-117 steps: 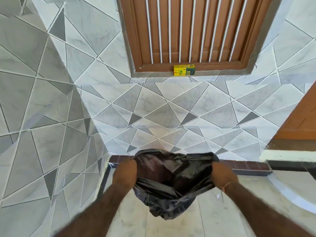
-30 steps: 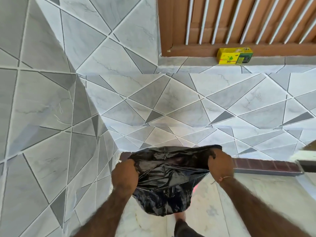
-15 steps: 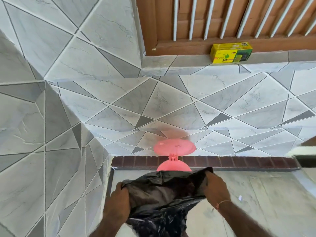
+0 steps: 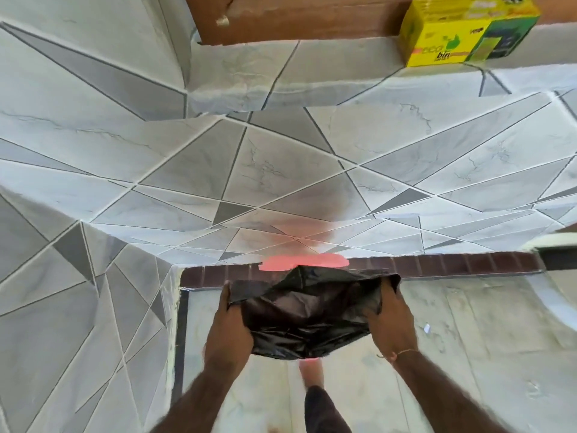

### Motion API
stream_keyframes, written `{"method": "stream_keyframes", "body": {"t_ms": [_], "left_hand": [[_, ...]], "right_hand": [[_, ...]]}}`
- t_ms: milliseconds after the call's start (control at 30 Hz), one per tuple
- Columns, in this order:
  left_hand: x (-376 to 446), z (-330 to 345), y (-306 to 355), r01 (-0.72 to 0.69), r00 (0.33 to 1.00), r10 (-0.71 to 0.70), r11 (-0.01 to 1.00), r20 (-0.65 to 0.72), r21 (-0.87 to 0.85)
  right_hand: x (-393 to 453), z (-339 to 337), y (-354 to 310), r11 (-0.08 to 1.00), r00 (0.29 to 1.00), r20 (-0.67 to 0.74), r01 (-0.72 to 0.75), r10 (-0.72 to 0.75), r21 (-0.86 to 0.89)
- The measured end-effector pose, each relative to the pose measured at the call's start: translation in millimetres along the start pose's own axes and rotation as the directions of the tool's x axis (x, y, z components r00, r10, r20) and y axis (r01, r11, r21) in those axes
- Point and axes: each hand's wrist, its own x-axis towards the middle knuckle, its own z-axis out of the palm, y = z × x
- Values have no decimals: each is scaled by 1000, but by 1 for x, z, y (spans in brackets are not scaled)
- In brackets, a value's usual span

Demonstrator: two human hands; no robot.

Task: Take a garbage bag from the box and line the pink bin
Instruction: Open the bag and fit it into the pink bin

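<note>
A black garbage bag [image 4: 307, 317] hangs open-mouthed between my hands, low in the middle of the view. My left hand [image 4: 229, 326] grips its left rim and my right hand [image 4: 392, 323] grips its right rim. Behind the bag's top edge a strip of the pink bin [image 4: 304, 262] shows against the wall; the bag hides the bin's body. The yellow and green garbage bag box [image 4: 465, 29] sits on the tiled ledge at the top right, under the wooden window frame.
Grey and white tiled walls [image 4: 281, 167] meet in a corner at the left. A dark brown skirting strip [image 4: 437, 264] runs along the wall's foot. Below the bag, my foot and dark trouser leg [image 4: 318, 404] stand on the pale floor.
The view has moved closer to the wall and the box. The bag is raised and spread wider, and it covers more of the pink bin than half a second ago.
</note>
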Motion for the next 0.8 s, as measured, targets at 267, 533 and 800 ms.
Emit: {"method": "stream_keyframes", "body": {"t_ms": [267, 533, 800], "left_hand": [[37, 40, -43, -79, 948, 57, 995, 314, 56], [83, 119, -114, -192, 900, 208, 978, 384, -80], [141, 135, -118, -104, 955, 107, 994, 275, -27]], "right_hand": [[26, 61, 12, 991, 982, 170, -65, 85, -115], [40, 135, 15, 968, 961, 210, -133, 178, -212], [81, 201, 36, 983, 979, 156, -107, 130, -150]]}}
